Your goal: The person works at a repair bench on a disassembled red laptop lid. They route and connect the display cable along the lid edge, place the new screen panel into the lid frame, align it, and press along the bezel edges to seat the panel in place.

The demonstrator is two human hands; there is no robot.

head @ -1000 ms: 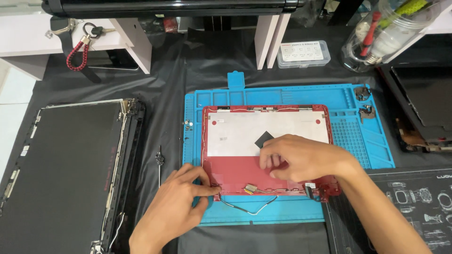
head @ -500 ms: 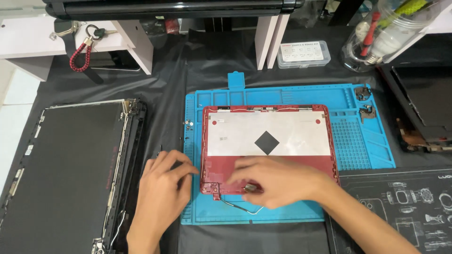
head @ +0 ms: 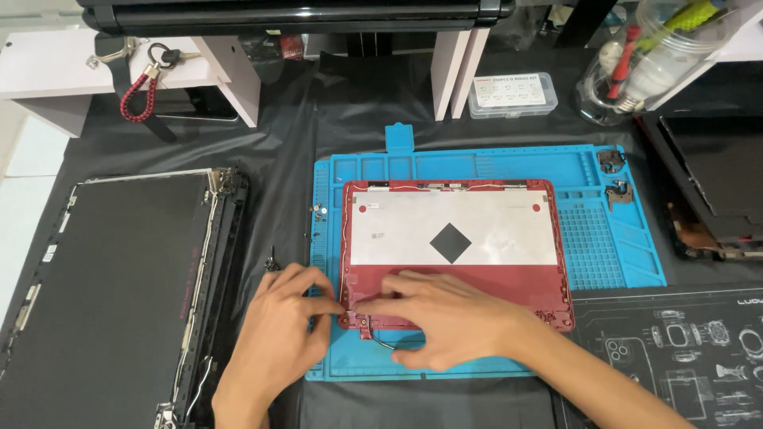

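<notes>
A red laptop lid shell [head: 548, 278] lies inside-up on a blue silicone work mat [head: 612, 246], with a silver foil panel and a black diamond in its middle. My left hand [head: 278, 334] rests at the shell's near left corner, fingertips pinching its edge. My right hand [head: 445, 318] lies flat over the shell's lower left part, fingers pointing left and touching the same corner. A thin black cable [head: 385, 343] curls out from under that corner onto the mat. What lies beneath my fingers is hidden.
A bare laptop screen panel in a black frame [head: 119, 294] lies at the left. Two small hinges [head: 613, 176] sit in the mat's right trays. A clear screw box [head: 513, 94], a tool jar [head: 644, 63], a key strap [head: 143, 87] and a dark printed mat [head: 683, 349] surround the work.
My right hand has slid from the shell's middle down to its near left corner, uncovering the black diamond. My left hand moved slightly left and then back to the corner.
</notes>
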